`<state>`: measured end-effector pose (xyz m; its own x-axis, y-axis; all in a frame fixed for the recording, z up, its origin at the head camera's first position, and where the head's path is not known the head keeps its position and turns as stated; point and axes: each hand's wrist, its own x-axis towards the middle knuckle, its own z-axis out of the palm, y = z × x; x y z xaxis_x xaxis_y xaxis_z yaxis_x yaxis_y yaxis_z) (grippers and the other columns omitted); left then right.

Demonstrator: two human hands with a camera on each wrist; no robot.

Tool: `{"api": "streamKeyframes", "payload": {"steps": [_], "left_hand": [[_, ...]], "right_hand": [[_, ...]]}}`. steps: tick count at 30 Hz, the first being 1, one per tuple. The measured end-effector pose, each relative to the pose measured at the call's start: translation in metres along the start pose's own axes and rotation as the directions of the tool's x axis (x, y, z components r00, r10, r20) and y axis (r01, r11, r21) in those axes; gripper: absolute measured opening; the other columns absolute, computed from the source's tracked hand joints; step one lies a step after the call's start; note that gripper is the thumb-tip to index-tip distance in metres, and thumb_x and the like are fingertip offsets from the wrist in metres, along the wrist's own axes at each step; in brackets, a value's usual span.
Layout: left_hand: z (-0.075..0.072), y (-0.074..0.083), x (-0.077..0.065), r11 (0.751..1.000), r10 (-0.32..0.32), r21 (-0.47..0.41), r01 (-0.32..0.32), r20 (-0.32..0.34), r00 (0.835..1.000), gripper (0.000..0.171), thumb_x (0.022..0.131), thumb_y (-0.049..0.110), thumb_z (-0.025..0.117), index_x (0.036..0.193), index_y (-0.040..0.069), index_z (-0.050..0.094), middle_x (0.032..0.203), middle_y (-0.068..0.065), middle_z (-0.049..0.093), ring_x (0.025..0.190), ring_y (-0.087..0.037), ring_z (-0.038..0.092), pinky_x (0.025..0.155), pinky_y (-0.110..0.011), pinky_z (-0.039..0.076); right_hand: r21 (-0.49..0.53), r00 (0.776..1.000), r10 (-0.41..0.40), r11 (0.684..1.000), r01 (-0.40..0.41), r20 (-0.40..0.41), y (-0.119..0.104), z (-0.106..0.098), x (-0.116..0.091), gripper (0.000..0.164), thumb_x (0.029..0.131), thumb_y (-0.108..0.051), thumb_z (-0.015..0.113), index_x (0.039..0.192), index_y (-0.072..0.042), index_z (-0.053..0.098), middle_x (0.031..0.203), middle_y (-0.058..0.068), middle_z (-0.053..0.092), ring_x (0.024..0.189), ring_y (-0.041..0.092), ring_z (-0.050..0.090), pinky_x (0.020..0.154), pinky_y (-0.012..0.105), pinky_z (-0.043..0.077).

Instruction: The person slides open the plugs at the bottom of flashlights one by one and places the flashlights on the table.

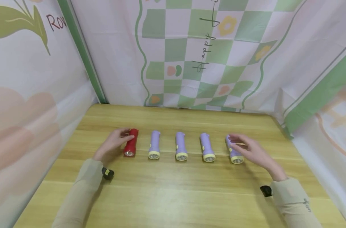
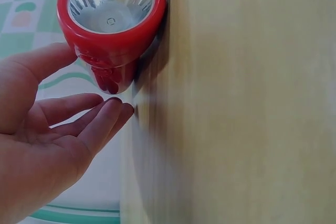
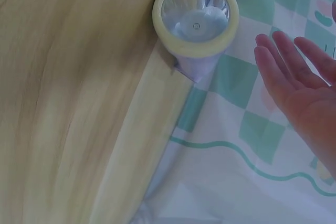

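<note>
A red flashlight lies at the left end of a row on the wooden table, its lens toward the viewer. My left hand is beside it, thumb over the barrel in the head view. In the left wrist view the fingers look loosely bent and not closed round the red flashlight; whether the thumb touches it is hard to tell. At the row's right end lies a purple flashlight with a cream rim. My right hand hovers over it; the right wrist view shows straight fingers, apart from it.
Between the hands, more purple flashlights lie side by side: one left, one middle, one right. The wooden table extends toward the viewer. A checked green and white curtain hangs behind the table's far edge, with printed cloth on both sides.
</note>
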<state>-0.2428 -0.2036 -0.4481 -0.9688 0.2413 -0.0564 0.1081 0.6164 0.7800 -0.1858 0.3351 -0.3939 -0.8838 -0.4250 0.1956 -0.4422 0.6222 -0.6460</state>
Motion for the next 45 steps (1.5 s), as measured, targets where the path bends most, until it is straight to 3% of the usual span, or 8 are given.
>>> {"api": "streamKeyframes", "payload": {"steps": [13,21,30,35,42,45], "left_hand": [[-0.001,-0.002,0.004,0.999,-0.024,-0.033,0.025,0.013,1.0,0.063,0.098,0.025,0.062,0.145,-0.009,0.039,0.141,-0.03,0.053,0.129,-0.044,0.053,0.113,-0.055,0.041],[-0.001,-0.001,0.005,0.999,-0.011,-0.044,0.011,0.022,1.0,0.06,0.098,0.024,0.061,0.143,-0.011,0.041,0.141,-0.03,0.052,0.129,-0.044,0.053,0.114,-0.055,0.04],[-0.002,0.001,0.005,1.0,0.0,-0.008,0.0,0.026,1.0,0.057,0.098,0.023,0.061,0.142,-0.01,0.044,0.137,-0.029,0.056,0.126,-0.043,0.055,0.112,-0.054,0.043],[-0.001,0.0,0.005,1.0,0.008,-0.004,-0.008,0.021,1.0,0.056,0.098,0.022,0.061,0.141,-0.011,0.045,0.134,-0.03,0.058,0.123,-0.042,0.057,0.11,-0.053,0.045],[-0.002,0.002,0.004,1.0,-0.001,-0.024,0.002,0.027,1.0,0.056,0.098,0.022,0.061,0.141,-0.01,0.044,0.137,-0.03,0.056,0.126,-0.043,0.055,0.111,-0.053,0.043],[-0.002,0.002,0.004,1.0,-0.004,-0.023,0.004,0.029,1.0,0.055,0.098,0.022,0.061,0.141,-0.01,0.045,0.138,-0.03,0.055,0.126,-0.043,0.055,0.111,-0.053,0.044]], "right_hand": [[0.06,0.999,0.0,0.998,-0.003,0.051,-0.004,0.003,0.007,0.044,0.101,-0.009,0.055,0.139,0.009,0.046,0.133,0.031,0.057,0.115,-0.004,0.057,0.094,0.0,0.041],[0.051,0.997,-0.002,0.999,-0.002,0.081,-0.01,0.006,0.012,0.042,0.101,-0.01,0.055,0.14,0.004,0.048,0.135,0.028,0.057,0.114,-0.006,0.056,0.095,0.001,0.042],[0.045,0.995,-0.022,0.999,0.017,0.098,-0.013,0.011,0.018,0.041,0.101,-0.01,0.055,0.139,0.003,0.049,0.135,0.027,0.058,0.113,-0.004,0.058,0.095,0.002,0.043],[0.03,0.993,-0.02,0.999,0.017,0.113,-0.016,0.015,0.023,0.042,0.101,-0.011,0.055,0.14,0.002,0.049,0.135,0.026,0.059,0.113,0.005,0.061,0.096,0.005,0.044],[0.027,0.989,0.004,1.0,-0.008,0.146,-0.019,0.023,0.032,0.042,0.101,-0.016,0.056,0.139,0.001,0.051,0.135,0.023,0.059,0.116,0.034,0.063,0.098,0.012,0.049],[0.034,0.987,0.004,0.999,-0.01,0.161,-0.021,0.026,0.036,0.042,0.101,-0.016,0.056,0.138,0.002,0.051,0.137,0.024,0.058,0.118,0.039,0.062,0.098,0.013,0.048]]}}
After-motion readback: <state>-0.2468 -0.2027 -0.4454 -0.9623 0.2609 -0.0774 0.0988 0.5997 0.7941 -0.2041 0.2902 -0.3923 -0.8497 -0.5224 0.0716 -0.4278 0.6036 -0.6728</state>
